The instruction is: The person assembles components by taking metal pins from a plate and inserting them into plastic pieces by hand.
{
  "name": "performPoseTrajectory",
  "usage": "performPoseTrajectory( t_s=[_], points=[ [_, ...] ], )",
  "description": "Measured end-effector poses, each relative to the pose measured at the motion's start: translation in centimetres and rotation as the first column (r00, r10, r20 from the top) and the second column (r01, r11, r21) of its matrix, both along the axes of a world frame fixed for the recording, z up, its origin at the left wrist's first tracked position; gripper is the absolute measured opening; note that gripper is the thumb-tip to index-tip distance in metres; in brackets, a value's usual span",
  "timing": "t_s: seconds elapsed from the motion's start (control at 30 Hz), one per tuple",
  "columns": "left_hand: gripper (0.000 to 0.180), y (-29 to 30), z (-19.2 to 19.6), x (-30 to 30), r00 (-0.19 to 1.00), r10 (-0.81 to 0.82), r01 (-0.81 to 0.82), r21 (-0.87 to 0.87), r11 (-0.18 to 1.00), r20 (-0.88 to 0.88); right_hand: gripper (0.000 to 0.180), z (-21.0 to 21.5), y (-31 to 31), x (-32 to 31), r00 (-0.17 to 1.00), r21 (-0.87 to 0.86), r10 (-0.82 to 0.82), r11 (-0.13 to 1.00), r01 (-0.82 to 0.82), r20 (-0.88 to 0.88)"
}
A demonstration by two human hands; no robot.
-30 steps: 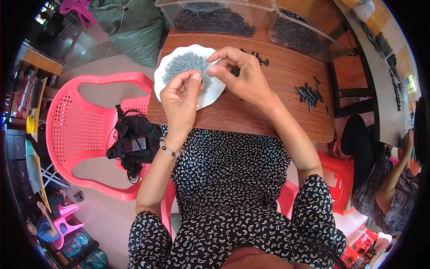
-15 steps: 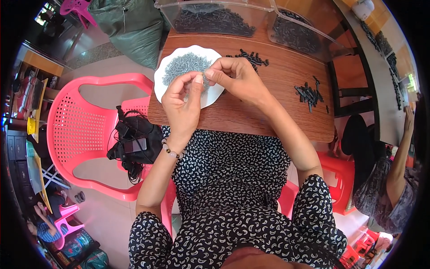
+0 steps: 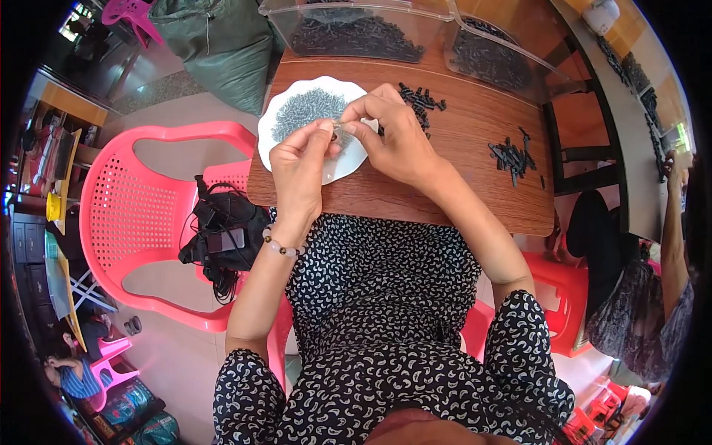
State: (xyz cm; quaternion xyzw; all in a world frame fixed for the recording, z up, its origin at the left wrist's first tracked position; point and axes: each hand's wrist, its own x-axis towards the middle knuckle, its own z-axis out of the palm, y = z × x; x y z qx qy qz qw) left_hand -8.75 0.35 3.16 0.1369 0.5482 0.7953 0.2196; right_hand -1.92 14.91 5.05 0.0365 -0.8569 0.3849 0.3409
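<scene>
hands: left hand (image 3: 300,159) and right hand (image 3: 397,137) meet over white plate (image 3: 348,167), fingers pinching a tiny part
plate: grey small parts (image 3: 308,107)
bench (image 3: 460,185): black pieces (image 3: 512,156), clear bins (image 3: 356,30)
left: pink chair (image 3: 126,215)

Pretty bright, even daylight on my feed, colours pop and nothing's really blown out. The wooden table (image 3: 460,148) has a soft sheen, and the clear plastic bins (image 3: 356,15) up top catch a bit of glare. Shadows are soft. Centre is sharp, but the fisheye bends everything hard near the rim, then it goes to black.
</scene>
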Motion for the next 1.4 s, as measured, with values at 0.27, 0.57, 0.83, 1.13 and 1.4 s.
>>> performPoseTrajectory(
  t_s=[0.27, 0.57, 0.83, 1.13, 1.4],
  points=[
    [0.021, -0.5, -0.4, -1.0, 0.998, -0.003, 0.001, 0.032, 0.999, 0.058, 0.014, -1.1, 1.1, -0.5, 1.0, 0.09, -0.012, 0.996, 0.011, 0.012],
    [0.018, -0.4, 0.2, 0.2, 0.971, -0.103, 0.08, 0.114, 0.99, 0.218, 0.013, 0.0, 0.5, 0.5, 1.0, 0.012, 0.013, 1.0, -0.013, -0.011],
    [0.02, 0.5, 0.8, 3.4, 0.946, -0.238, 0.206, 0.155, 0.966, 0.222, 0.008, 0.4, 1.1, 4.1, 0.999, 0.018, 0.012, 1.0, -0.012, -0.033],
    [0.028, 0.9, -1.1, 7.3, 0.643, -0.468, 0.255, 0.406, 0.877, 0.607, 0.01, -0.1, 1.1, 10.8, 0.996, -0.097, -0.089, 0.991, 0.089, 0.004],
    [0.024, 1.6, -2.1, 9.8, 0.648, -0.523, 0.303, 0.443, 0.844, 0.554, 0.018, -0.8, 0.8, 12.8, 0.98, 0.085, -0.19, 0.977, 0.194, -0.051]
  ],
)
